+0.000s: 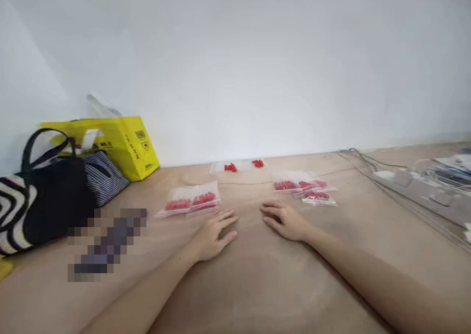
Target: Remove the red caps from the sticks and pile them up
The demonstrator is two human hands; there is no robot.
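My left hand [215, 235] rests palm down on the brown tabletop [250, 275], its fingers apart and holding nothing. Just beyond its fingertips lie clear zip bags [203, 199] with small red pieces inside. My right hand [286, 219] also lies on the table, fingers stretched toward the left, with nothing in it. Past that hand is another group of zip bags [318, 195] containing red pieces, some overlapping. Farther back, two small heaps of loose red pieces [230, 167] sit on a clear plastic sheet or bag [243, 166]. What the red pieces are is too small to tell.
At the left stand a yellow bag [138, 150], a striped pouch [105, 174] and a black-and-white handbag [55, 201]. A pixelated dark object [110, 243] lies before them. On the right are a white power strip [423, 192] and cables [368, 165]. A white wall [257, 69] rises behind.
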